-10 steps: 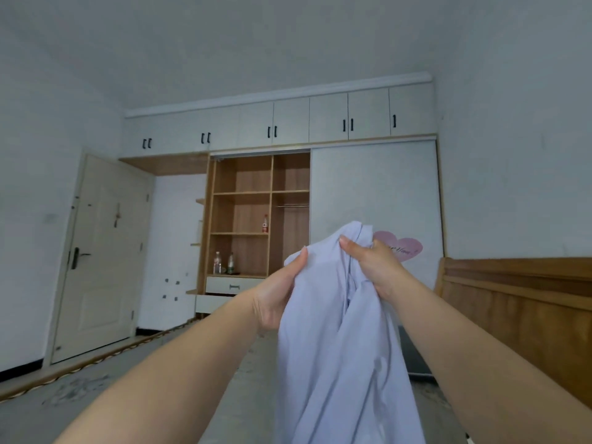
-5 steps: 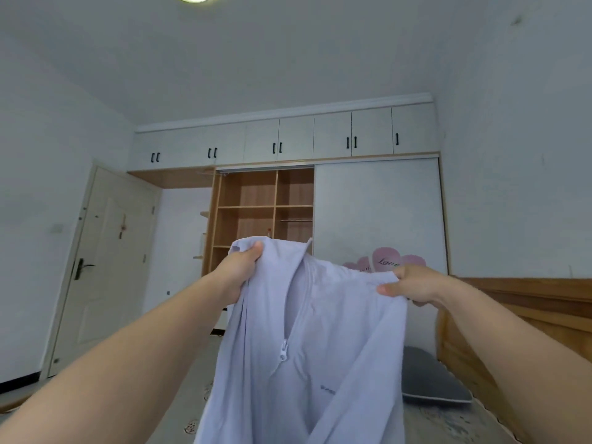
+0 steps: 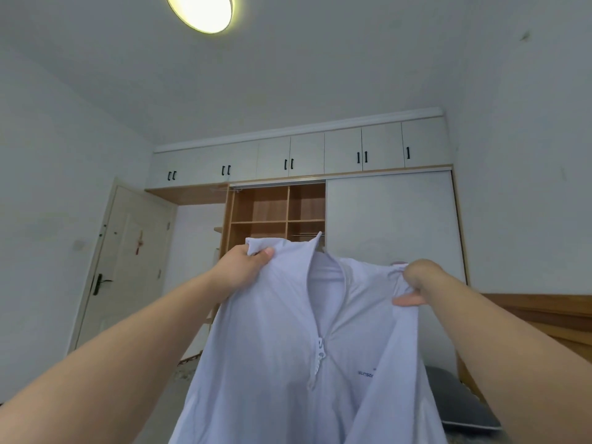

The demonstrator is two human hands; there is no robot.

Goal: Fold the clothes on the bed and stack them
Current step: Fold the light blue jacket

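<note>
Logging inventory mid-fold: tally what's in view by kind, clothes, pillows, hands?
Clothes: 1, the pale lilac zip jacket, held up
Pillows: 1, grey pillow
Hands: 2, left hand and right hand, both gripping the jacket
Total: 4

Both arms reach forward, left hand (image 3: 245, 267) and right hand (image 3: 416, 280) pinching.

The lower part of the pale zip jacket (image 3: 288, 363) is cut off by the bottom edge. The small print on its chest is partly covered by a fold and not readable. The jacket hides the lower wardrobe shelves (image 3: 275, 216) and part of the grey pillow (image 3: 461, 408).
</note>
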